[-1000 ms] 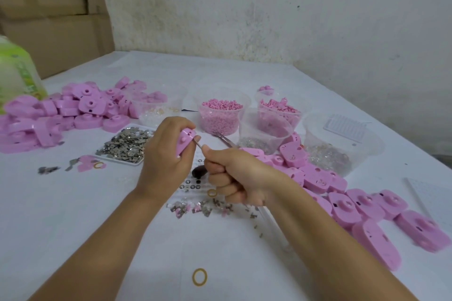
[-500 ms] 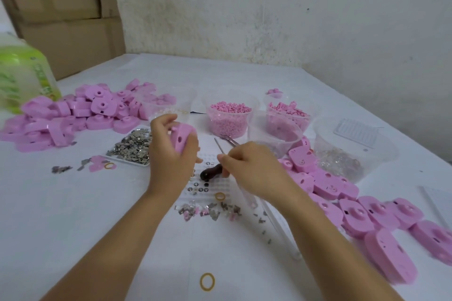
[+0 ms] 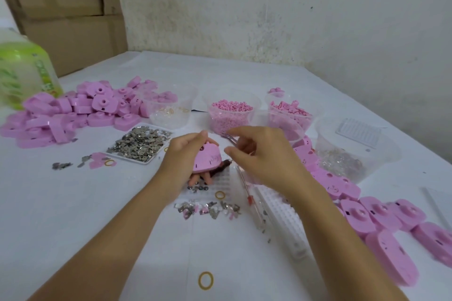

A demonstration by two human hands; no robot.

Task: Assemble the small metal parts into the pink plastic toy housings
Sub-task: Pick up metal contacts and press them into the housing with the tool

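My left hand (image 3: 179, 161) grips a pink plastic housing (image 3: 208, 157), tilted with its flat face toward me, just above the table. My right hand (image 3: 266, 164) hovers close to the housing's right side and pinches metal tweezers (image 3: 228, 138), whose tips point left over the housing. A white tray of small metal parts (image 3: 139, 145) lies left of my left hand. Several loose metal parts (image 3: 208, 210) are scattered on the table below both hands.
A pile of pink housings (image 3: 73, 115) sits at the left and a row of housings (image 3: 367, 212) at the right. Tubs of pink bits (image 3: 230, 115) and clear tubs (image 3: 354, 154) stand behind. A dark-handled tool (image 3: 221, 166), a red-tipped tool (image 3: 249, 199), a white grid tray (image 3: 281, 210) and a rubber band (image 3: 205, 280) lie nearby.
My left hand has turned the housing so that its flat face shows and lowered it. My right hand rose from beside the dark-handled tool and spread its fingers next to the housing.
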